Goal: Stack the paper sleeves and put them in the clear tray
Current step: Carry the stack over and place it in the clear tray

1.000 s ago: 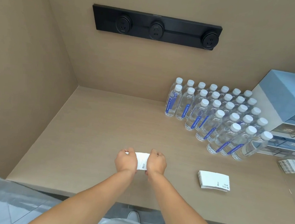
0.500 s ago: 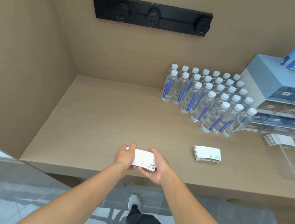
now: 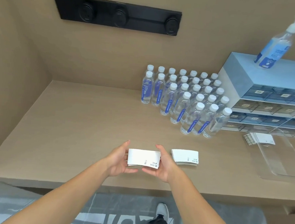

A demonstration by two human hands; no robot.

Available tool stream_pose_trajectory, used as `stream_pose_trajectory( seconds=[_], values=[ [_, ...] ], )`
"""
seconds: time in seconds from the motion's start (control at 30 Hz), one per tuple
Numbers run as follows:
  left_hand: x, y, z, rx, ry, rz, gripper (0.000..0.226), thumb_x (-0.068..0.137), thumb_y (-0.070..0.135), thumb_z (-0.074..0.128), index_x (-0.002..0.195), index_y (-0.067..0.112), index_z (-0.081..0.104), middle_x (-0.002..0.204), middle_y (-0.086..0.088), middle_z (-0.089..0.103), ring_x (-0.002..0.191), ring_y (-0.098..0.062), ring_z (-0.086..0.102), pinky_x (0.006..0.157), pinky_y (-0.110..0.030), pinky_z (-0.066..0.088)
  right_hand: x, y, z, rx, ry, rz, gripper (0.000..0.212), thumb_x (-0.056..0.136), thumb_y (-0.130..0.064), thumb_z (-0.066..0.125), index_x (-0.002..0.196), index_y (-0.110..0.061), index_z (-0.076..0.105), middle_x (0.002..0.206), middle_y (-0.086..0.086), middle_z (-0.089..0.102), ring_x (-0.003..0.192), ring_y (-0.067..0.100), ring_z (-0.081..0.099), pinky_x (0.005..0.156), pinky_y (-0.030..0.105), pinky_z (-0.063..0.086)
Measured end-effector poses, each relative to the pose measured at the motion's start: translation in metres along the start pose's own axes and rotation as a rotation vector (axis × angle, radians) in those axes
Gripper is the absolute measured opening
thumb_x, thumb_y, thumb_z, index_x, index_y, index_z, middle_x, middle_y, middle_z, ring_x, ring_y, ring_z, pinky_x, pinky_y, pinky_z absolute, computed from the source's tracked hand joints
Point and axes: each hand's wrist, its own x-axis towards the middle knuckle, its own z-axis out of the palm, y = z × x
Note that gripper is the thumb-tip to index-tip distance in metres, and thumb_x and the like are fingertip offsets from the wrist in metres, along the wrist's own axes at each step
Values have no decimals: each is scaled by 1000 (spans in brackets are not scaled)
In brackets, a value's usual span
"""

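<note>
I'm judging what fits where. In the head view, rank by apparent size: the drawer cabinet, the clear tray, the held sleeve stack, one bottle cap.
1. Drawer cabinet, cut off at the right edge.
2. Clear tray, also cut off.
3. Held sleeve stack, though nearer the camera.
4. Bottle cap.

Bare counter (image 3: 82,124) lies open leftward; water bottles (image 3: 184,100) crowd the right rear.

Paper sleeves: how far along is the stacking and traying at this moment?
Done: one bundle already lies in the clear tray. In hand: the left hand and right hand hold a squared stack of sleeves above the counter. Left: this stack and the second stack beside it.
</note>
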Motion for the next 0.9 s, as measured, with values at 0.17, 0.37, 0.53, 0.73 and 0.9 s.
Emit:
stream_pose_trajectory(
  seconds=[0.17,0.37,0.53,0.73,0.9],
  values=[
    [46,14,73,-53,-28,-41,58,98,57,38,124,5,43,123,-22,62,112,-37,63,91,-59,51,10,-59,-74,-40,31,-28,45,94,-49,53,115,-9,54,103,19,71,97,34,70,81,52,58],
    [90,27,143,-33,-31,-76,68,96,59,41,135,3,41,121,-22,65,108,-35,66,84,-55,55,23,-118,-143,-74,63,-8,53,92,-48,56,127,-9,46,122,22,63,99,35,68,77,50,58],
    [104,22,164,7,31,-135,65,97,58,39,128,2,49,118,-21,66,105,-35,66,90,-53,52,34,-131,-173,-197,67,34,43,93,-38,58,122,-7,54,111,18,66,92,31,69,63,41,59],
    [102,21,164,51,60,-194,63,97,55,44,123,-2,53,118,-22,66,105,-39,66,89,-52,54,28,-135,-190,-415,59,39,25,93,-27,57,108,-8,62,97,18,71,79,34,73,65,41,61],
    [105,18,171,156,109,-215,62,98,53,42,121,-4,53,110,-21,68,98,-37,69,100,-53,49,28,-133,-188,-499,68,34,22,93,-26,55,102,-8,64,92,16,71,77,33,71,73,42,61]
  ],
)
